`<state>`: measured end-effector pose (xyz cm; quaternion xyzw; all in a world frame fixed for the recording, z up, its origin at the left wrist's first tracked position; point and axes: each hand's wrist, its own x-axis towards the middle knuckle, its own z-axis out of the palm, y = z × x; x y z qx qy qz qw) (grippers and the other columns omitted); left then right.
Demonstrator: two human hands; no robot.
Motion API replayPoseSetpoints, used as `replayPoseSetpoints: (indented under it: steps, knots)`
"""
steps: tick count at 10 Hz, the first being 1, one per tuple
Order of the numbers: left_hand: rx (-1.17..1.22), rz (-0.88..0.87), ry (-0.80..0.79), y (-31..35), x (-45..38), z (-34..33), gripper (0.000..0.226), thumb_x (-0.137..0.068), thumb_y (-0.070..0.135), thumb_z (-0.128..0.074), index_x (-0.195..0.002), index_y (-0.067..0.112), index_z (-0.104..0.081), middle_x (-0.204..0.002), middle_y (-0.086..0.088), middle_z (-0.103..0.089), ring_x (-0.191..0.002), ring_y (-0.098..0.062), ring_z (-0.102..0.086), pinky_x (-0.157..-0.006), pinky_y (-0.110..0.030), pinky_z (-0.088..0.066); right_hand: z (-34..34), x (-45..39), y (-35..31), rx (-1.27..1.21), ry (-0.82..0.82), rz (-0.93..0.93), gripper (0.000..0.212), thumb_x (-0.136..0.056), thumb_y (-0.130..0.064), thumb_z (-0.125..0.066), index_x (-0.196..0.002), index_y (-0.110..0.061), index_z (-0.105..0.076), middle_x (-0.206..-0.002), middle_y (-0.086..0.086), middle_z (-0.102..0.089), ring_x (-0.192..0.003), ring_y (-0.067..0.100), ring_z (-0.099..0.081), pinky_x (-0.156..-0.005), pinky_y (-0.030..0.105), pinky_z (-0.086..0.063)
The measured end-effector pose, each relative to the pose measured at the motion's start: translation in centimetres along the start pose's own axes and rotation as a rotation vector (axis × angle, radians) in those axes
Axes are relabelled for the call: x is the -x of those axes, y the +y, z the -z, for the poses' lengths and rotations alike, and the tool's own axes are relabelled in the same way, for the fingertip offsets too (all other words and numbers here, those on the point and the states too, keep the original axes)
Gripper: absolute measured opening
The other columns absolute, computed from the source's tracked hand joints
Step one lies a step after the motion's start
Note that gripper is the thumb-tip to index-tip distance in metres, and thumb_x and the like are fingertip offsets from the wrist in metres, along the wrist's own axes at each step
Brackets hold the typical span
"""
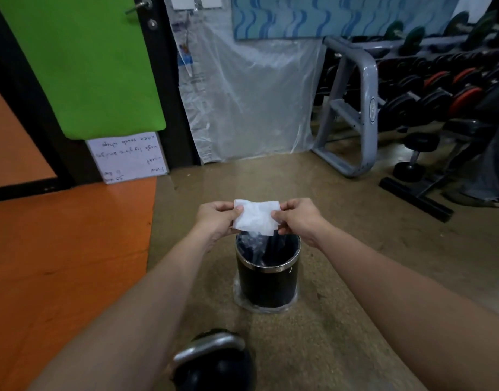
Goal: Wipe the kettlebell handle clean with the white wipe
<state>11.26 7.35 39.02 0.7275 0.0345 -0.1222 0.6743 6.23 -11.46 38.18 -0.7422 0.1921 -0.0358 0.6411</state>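
Green door (82, 60), brown floor (341, 277), dumbbell rack (428, 88).

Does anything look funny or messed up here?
Yes. The handwritten paper sign taped low on the door is upside down. The white wipe held over the bin looks crumpled, and the bin stands on loose clear plastic.

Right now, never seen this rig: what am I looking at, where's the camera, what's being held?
There is no machine here. One wide-angle camera sits on a person's head and looks forward and down, so the two bare arms reaching into view are that person's own. The left hand and the right hand each pinch one side of the white wipe and hold it spread in the air above a black bin that stands on the brown floor. The kettlebell, with its silver handle, sits on the floor nearer the person, untouched. A dumbbell rack stands at the back right.
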Motion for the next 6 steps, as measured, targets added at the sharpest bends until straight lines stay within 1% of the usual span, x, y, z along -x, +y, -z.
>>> replayPoseSetpoints:
  steps: [1, 2, 3, 4, 5, 6]
  knots:
    - [-0.067, 0.04, 0.013, -3.7, -5.6, -1.8, 0.01, -0.084, 0.014, -0.077, -0.086, 0.014, -0.068, -0.098, -0.012, -0.074, -0.086, -0.026, -0.073, -0.071, -0.04, -0.063, 0.0, -5.0, 3.7, 0.036, 0.024, -0.071, 0.009, -0.094, -0.002, -0.071, -0.096, -0.003, -0.062, -0.074, 0.009, -0.062, -0.052, 0.016, -0.061, -0.055, 0.027, -0.059]
    - [-0.116, 0.069, 0.032, -5.9, -8.6, -3.0, 0.019, -0.079, 0.022, -0.081, -0.093, 0.013, -0.072, -0.101, -0.01, -0.075, -0.087, -0.026, -0.073, -0.08, -0.043, -0.061, 0.1, -7.7, 6.0, 0.036, 0.03, -0.117, 0.009, -0.094, 0.0, -0.07, -0.094, -0.003, -0.061, -0.074, 0.01, -0.062, -0.053, 0.018, -0.062, -0.056, 0.027, -0.06]
    - [-0.415, 0.045, 0.074, -8.5, -11.1, -4.5, 0.053, -0.079, 0.044, -0.078, -0.118, 0.009, -0.067, -0.118, -0.005, -0.069, -0.106, -0.027, -0.067, -0.092, -0.031, -0.05, 0.3, -11.2, 9.7, 0.044, 0.072, -0.185, 0.008, -0.094, -0.002, -0.071, -0.096, -0.001, -0.063, -0.078, 0.013, -0.063, -0.06, 0.02, -0.063, -0.052, 0.028, -0.061]
    - [-0.671, -0.011, 0.126, -9.3, -10.5, -4.5, 0.066, -0.083, 0.057, -0.067, -0.131, 0.012, -0.06, -0.127, -0.006, -0.066, -0.118, -0.029, -0.06, -0.09, -0.029, -0.044, 0.8, -12.5, 11.9, 0.11, 0.115, -0.229, 0.017, -0.092, -0.012, -0.074, -0.099, 0.001, -0.067, -0.083, 0.014, -0.064, -0.065, 0.022, -0.063, -0.056, 0.032, -0.059]
    - [-0.836, -0.067, 0.103, -9.0, -8.6, -3.5, 0.059, -0.089, 0.059, -0.057, -0.132, 0.018, -0.06, -0.13, -0.007, -0.065, -0.122, -0.03, -0.058, -0.093, -0.031, -0.045, 2.2, -12.4, 12.6, 0.121, 0.109, -0.238, 0.026, -0.088, -0.021, -0.075, -0.097, 0.003, -0.07, -0.083, 0.014, -0.067, -0.067, 0.026, -0.066, -0.069, 0.043, -0.063]
    - [-0.871, -0.066, 0.081, -8.5, -7.9, -2.4, 0.059, -0.09, 0.061, -0.055, -0.135, 0.023, -0.057, -0.132, -0.005, -0.064, -0.123, -0.029, -0.057, -0.094, -0.032, -0.046, 2.7, -11.5, 11.8, 0.14, 0.13, -0.225, 0.027, -0.088, -0.023, -0.074, -0.099, 0.003, -0.071, -0.088, 0.015, -0.073, -0.076, 0.029, -0.071, -0.074, 0.043, -0.064]
